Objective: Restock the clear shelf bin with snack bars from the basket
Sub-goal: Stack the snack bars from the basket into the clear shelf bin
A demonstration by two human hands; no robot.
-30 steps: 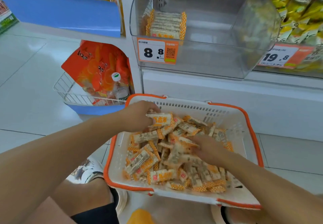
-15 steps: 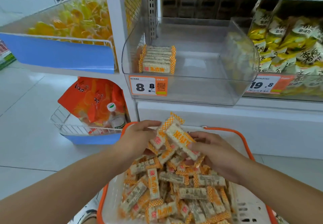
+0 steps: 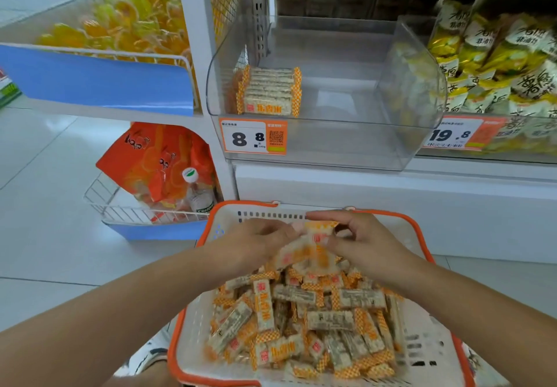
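On the white shelf sits the clear bin [image 3: 328,145], smooth plastic with rounded corners, holding one neat stack [image 3: 269,92] of bars at its left front. Below it, the white slotted basket [image 3: 428,353] with an orange rim is heaped with loose snack bars [image 3: 304,323]: flat pale rectangles in see-through wrappers with orange checkered ends. Above the heap, the left hand [image 3: 256,243] and right hand [image 3: 366,243] together grasp a blurred bunch of bars [image 3: 310,251], fingers curled around it. An orange-edged price tag [image 3: 254,137] is fixed to the bin's front.
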